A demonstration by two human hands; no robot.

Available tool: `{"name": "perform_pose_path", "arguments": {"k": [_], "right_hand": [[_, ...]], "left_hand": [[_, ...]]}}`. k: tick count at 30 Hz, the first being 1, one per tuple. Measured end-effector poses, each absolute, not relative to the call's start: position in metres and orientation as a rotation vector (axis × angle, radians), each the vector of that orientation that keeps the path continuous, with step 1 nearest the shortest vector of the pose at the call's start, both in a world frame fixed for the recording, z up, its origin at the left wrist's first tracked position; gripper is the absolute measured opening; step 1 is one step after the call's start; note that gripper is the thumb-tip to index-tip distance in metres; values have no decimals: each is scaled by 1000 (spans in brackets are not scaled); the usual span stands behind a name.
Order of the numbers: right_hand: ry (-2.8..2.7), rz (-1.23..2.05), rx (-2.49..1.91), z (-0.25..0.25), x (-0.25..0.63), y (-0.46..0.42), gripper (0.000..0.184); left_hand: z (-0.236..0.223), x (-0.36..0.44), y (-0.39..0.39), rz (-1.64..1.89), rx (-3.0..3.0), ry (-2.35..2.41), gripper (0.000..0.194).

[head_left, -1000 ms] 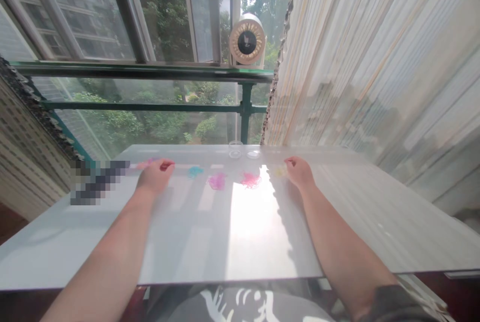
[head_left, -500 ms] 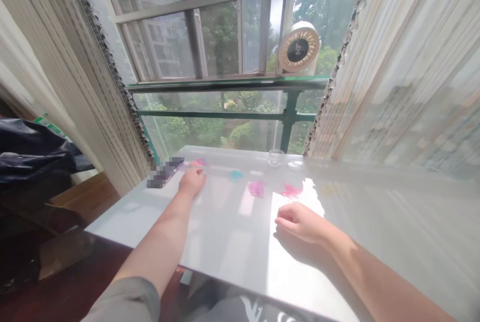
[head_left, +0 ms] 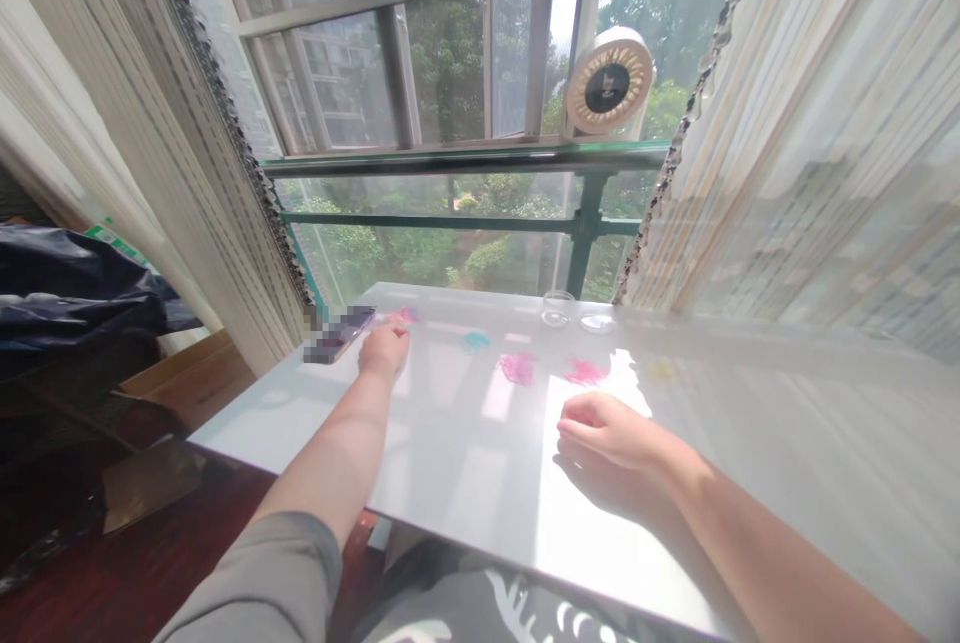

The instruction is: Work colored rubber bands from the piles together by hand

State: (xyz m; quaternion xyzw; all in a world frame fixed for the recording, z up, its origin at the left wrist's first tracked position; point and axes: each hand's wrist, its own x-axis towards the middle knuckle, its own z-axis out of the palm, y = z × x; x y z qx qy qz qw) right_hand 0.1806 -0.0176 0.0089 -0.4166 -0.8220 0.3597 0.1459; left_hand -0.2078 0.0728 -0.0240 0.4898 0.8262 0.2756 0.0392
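My left hand [head_left: 384, 349] rests on the white table [head_left: 442, 443], its fingers drawn together just in front of a pink and purple pile [head_left: 405, 314] of small pieces. Whatever those fingers hold, if anything, is too small or hidden to make out. On the sunlit part of the tabletop lies my right hand [head_left: 611, 428], loosely closed with its fingers curled under; the inside is hidden. Ahead of it is a hot-pink pile [head_left: 585, 371]. A magenta pile [head_left: 516, 367], a turquoise pile [head_left: 476, 341] and a faint yellow pile [head_left: 663, 371] lie spread across the table.
A dark phone [head_left: 351, 331], partly pixelated, lies left of my left hand. Near the table's back edge are a clear round container [head_left: 556, 308] and a clear lid-like disc [head_left: 597, 323]. A round fan [head_left: 611, 83] stands by the window, between curtains [head_left: 787, 123].
The view has shifted slightly. My left hand stays by the pink and purple pile with only a slight change in its fingers; my right hand keeps its curled pose.
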Motion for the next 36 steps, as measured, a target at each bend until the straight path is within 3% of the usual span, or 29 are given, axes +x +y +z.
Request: {"name": "perform_pose_path", "arguments": {"k": [8,15,20,29,36], "right_hand": [[-2386,1019,-1214,9,181,-17,28],[-2398,999,-1216,9,182,-17,27],[-2377,986,-1235,6,181,-15,25],[-2339,934,-1183,12,178,-15,17],[-2270,955,-1147,12,181,-16,16]], "left_hand": [[-21,-202,72,865,1532,2543,15],[-13,-188,65,1127,1672,2420,24],[-9,-158,55,1334,1765,2041,25],[22,-49,22,1167,1937,1255,23],[26,12,6,1107,1947,981,19]]}}
